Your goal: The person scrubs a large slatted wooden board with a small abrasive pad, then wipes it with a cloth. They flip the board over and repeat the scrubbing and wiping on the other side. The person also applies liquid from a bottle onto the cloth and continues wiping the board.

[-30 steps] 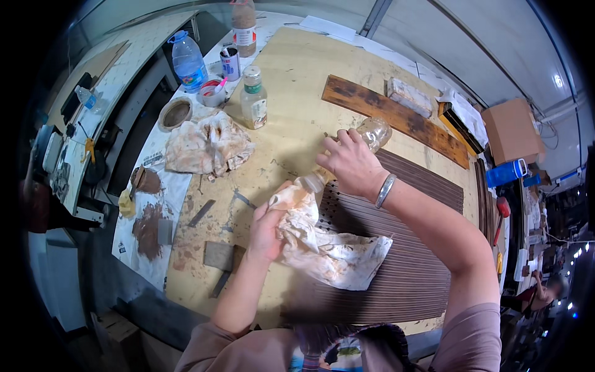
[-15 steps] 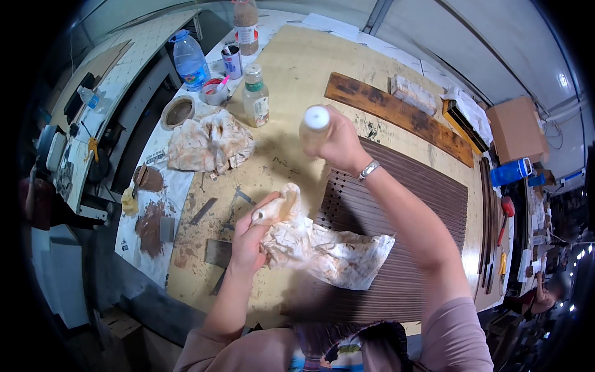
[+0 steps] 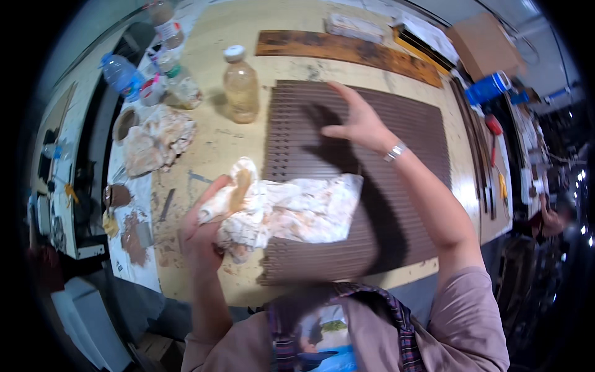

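Bunched in my left hand (image 3: 207,232) is a stained white rag (image 3: 310,208), with a wet yellowish-brown patch on its upper fold. Its loose end hangs to the right over a dark brown grooved panel (image 3: 403,118). My right hand (image 3: 359,121) is empty above that panel, thumb and fingers spread apart. A clear bottle with a white cap (image 3: 240,90) stands upright on the table, left of the panel's far corner. The bottle holds some yellowish liquid.
At the left lie a second crumpled rag (image 3: 158,139), a glass jar (image 3: 180,84), a blue-capped water bottle (image 3: 123,74) and brown filler smears (image 3: 133,239). A stained wooden plank (image 3: 347,53) runs along the back. To the right are a red-headed mallet (image 3: 493,126) and dark strips (image 3: 474,136).
My right hand has let go of the white-capped bottle, which now stands on the table, and moved over the panel. The rag stays in my left hand. The view has shifted.
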`<action>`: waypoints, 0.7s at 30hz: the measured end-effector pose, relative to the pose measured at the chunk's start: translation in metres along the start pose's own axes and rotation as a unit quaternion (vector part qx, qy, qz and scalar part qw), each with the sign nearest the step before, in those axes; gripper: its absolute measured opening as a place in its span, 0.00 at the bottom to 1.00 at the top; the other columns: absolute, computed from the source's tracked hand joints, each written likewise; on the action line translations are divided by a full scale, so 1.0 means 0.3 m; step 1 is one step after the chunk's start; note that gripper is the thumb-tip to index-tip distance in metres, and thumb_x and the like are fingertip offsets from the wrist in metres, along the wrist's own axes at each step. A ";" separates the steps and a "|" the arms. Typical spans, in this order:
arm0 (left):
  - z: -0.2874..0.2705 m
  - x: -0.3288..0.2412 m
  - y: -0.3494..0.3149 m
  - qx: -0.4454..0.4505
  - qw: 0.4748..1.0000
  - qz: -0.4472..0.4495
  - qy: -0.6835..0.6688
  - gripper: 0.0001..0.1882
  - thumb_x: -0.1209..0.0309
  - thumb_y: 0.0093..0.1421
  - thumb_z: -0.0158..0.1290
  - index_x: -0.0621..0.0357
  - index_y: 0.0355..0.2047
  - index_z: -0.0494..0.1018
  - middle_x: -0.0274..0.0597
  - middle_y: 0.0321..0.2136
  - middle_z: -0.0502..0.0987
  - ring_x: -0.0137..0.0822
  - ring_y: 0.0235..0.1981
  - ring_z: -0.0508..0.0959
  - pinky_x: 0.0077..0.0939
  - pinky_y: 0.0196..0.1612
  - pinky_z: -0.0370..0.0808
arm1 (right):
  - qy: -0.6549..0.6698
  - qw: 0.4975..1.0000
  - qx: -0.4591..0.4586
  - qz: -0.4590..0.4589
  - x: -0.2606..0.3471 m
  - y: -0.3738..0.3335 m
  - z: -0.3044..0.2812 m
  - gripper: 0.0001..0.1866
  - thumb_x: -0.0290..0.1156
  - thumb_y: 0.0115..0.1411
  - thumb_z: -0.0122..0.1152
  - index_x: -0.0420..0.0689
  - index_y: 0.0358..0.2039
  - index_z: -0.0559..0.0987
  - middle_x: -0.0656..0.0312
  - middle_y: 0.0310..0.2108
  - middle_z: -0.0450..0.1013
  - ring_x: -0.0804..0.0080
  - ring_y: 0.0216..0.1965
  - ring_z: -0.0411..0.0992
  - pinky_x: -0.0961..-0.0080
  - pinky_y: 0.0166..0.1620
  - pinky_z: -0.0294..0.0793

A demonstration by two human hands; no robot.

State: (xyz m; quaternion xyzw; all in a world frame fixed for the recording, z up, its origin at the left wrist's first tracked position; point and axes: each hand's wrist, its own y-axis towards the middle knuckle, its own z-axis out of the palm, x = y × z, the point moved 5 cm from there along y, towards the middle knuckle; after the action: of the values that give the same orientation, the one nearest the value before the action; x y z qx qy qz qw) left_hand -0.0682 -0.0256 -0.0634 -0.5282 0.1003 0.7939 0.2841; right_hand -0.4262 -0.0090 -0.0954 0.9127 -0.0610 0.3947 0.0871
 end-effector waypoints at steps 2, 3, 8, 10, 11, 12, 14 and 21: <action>0.064 0.002 -0.021 0.017 0.999 -0.006 0.040 0.29 0.83 0.58 0.47 0.79 0.62 0.65 0.57 0.53 0.77 0.37 0.51 0.80 0.26 0.54 0.76 | -0.083 0.995 -0.030 0.044 -0.109 -0.298 -0.191 0.56 0.36 0.41 0.80 0.41 0.69 0.61 0.43 0.68 0.59 0.50 0.70 0.57 0.59 0.72 0.56; 0.098 0.009 -0.028 0.026 0.998 -0.008 0.062 0.30 0.82 0.58 0.47 0.79 0.62 0.65 0.57 0.52 0.77 0.37 0.51 0.79 0.26 0.53 0.76 | -0.116 0.988 -0.039 0.095 -0.155 -0.471 -0.274 0.58 0.37 0.39 0.81 0.42 0.70 0.61 0.43 0.69 0.58 0.49 0.71 0.56 0.58 0.72 0.55; 0.330 0.150 -0.048 0.142 0.980 -0.058 0.130 0.27 0.81 0.60 0.49 0.74 0.61 0.69 0.50 0.53 0.78 0.35 0.52 0.79 0.28 0.56 0.75 | -0.229 0.943 -0.039 0.237 -0.313 -1.301 -0.446 0.68 0.41 0.30 0.86 0.47 0.72 0.57 0.44 0.73 0.48 0.43 0.73 0.47 0.53 0.73 0.51; 0.484 0.207 -0.063 0.230 0.956 -0.053 0.176 0.26 0.80 0.62 0.50 0.72 0.61 0.70 0.48 0.53 0.78 0.34 0.52 0.79 0.29 0.57 0.74 | -0.243 0.928 -0.007 0.284 -0.343 -1.473 -0.426 0.72 0.42 0.26 0.87 0.49 0.73 0.55 0.43 0.75 0.44 0.39 0.74 0.45 0.50 0.73 0.50; 0.582 0.250 -0.082 0.287 0.938 -0.005 0.195 0.22 0.76 0.65 0.49 0.65 0.59 0.74 0.39 0.48 0.81 0.29 0.47 0.79 0.27 0.50 0.77 | -0.239 0.929 -0.005 0.284 -0.344 -1.506 -0.417 0.71 0.41 0.27 0.86 0.49 0.73 0.55 0.43 0.75 0.44 0.39 0.74 0.45 0.51 0.73 0.50; 0.680 0.341 -0.099 0.326 0.915 -0.017 0.236 0.22 0.77 0.64 0.47 0.62 0.59 0.72 0.44 0.44 0.80 0.33 0.43 0.80 0.29 0.47 0.76 | -0.237 0.928 -0.004 0.288 -0.338 -1.534 -0.408 0.71 0.41 0.27 0.86 0.49 0.74 0.55 0.42 0.75 0.43 0.40 0.74 0.44 0.51 0.74 0.50; 0.875 0.512 -0.139 0.405 0.856 -0.028 0.321 0.24 0.79 0.62 0.43 0.58 0.59 0.70 0.55 0.38 0.78 0.41 0.37 0.80 0.33 0.40 0.75 | -0.214 0.935 -0.023 0.281 -0.378 -1.560 -0.394 0.73 0.38 0.26 0.86 0.49 0.74 0.53 0.43 0.75 0.42 0.43 0.75 0.44 0.55 0.74 0.49; 1.039 0.927 -0.381 0.514 0.574 0.224 0.597 0.33 0.72 0.62 0.49 0.56 0.69 0.59 0.48 0.70 0.61 0.43 0.72 0.58 0.55 0.73 0.51 | -0.027 0.966 -0.092 0.242 -0.454 -1.567 -0.352 0.72 0.29 0.27 0.85 0.47 0.74 0.52 0.44 0.75 0.39 0.45 0.74 0.47 0.64 0.73 0.56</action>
State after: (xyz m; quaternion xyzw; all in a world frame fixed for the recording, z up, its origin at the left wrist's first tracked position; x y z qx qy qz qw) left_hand -0.3262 0.3072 -0.1650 -0.6086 0.7535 0.1524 0.1965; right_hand -0.5091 0.4783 -0.1760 0.8693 -0.3181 0.3715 0.0711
